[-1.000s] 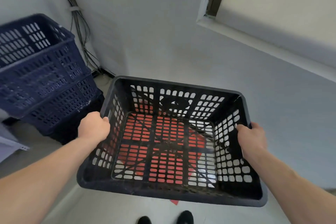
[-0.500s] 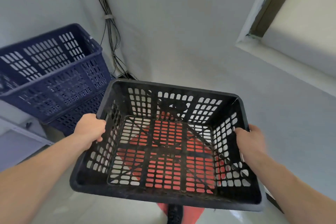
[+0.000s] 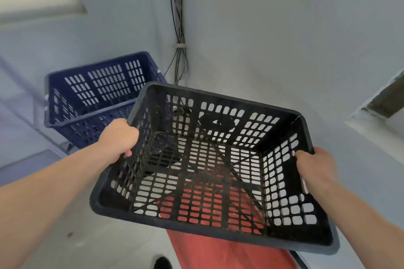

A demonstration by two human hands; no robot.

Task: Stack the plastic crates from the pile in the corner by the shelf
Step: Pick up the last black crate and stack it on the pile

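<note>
A black plastic crate (image 3: 209, 172) is held in the air, carried between both hands and tilted so its open top faces the camera. The left hand (image 3: 119, 140) grips the rim on the crate's left side, fingers curled over the edge and down onto the slotted wall; the right hand (image 3: 314, 166) grips the right rim the same way, fingertips hooked inside. The crate is empty, and the floor and a red object (image 3: 220, 249) below the crate show through its slotted bottom. Beyond the crate's far left corner, close to it but apart, stands a blue crate (image 3: 98, 94), its top open, with at least one more blue wall showing under its rim, so it seems to sit on a nested stack, though how many crates lie beneath cannot be told. A bundle of cables (image 3: 180, 28) runs down the wall corner just behind the blue crate, and a pale shelf edge (image 3: 32, 120) slants past the blue crate's left side. As a judgement, the task is partway: a stack exists in the corner, and the black crate is in transit, not yet set down. What remains for this crate is to bring it over the blue one, level it and lower it in. Whether more crates wait elsewhere is not shown.
</note>
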